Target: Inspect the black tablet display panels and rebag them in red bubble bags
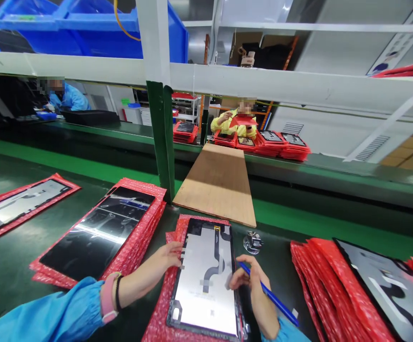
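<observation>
Blue sleeves (56, 304) frame our work in the head view: our left forearm slants in from the lower left, a pink band (109, 298) and a black one at the wrist, while our right comes up from the lower right. Our left hand (168, 256) lies loosely spread, fingers slightly bent, fingertips at the left edge of the display panel (195, 289), gripping nothing. Our right hand (254, 282) is half curled with a slim blue pen-like tool (279, 304) held slantwise, fingertips at the panel's right edge.

We count four display panels on our dark green bench (90, 192): one between our hands, one glossy black one (99, 232) and one silver-backed one (24, 204) to the left, and another silver-backed one (388, 285) at the right. Two co-workers sit beyond, one in blue (72, 97), one in yellow (224, 124). One wooden board (220, 185) slopes away just past our panel, and one small shiny disc-shaped object (252, 242) sits near its upper right corner.

Our panel lies flat on red bubble wrap (159, 316), directly before us. Its back is bright silver with a black border, crossed by a dark, S-curved flat cable (211, 271) with yellowish ends.
</observation>
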`<action>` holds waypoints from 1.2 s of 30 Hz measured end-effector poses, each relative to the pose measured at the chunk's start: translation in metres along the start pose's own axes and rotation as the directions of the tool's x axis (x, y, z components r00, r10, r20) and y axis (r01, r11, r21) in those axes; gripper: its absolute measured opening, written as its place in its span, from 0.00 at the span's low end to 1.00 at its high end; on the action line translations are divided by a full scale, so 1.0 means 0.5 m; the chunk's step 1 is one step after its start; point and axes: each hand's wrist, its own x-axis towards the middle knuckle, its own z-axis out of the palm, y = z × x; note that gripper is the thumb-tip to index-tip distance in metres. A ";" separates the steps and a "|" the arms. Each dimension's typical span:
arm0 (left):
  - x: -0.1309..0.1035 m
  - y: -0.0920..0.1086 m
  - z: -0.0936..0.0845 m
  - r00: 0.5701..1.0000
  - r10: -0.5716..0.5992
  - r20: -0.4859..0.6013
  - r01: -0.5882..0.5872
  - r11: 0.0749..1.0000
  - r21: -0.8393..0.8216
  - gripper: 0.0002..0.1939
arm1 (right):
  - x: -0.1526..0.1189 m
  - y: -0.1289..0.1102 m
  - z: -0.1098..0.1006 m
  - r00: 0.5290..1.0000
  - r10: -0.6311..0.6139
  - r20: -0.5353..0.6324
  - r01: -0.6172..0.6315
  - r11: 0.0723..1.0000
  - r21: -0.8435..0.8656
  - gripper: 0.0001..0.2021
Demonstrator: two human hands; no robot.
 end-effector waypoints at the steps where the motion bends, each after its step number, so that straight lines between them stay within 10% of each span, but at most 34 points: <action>1: 0.001 0.006 0.001 1.000 -0.009 -0.003 0.009 1.000 -0.009 0.19 | 0.002 0.005 0.002 0.999 0.009 -0.040 -0.009 1.000 0.012 0.23; 36: 0.030 0.055 0.039 0.984 -0.130 0.122 0.120 0.989 0.089 0.22 | 0.004 0.036 -0.003 0.995 0.025 -0.095 -0.012 0.991 0.130 0.12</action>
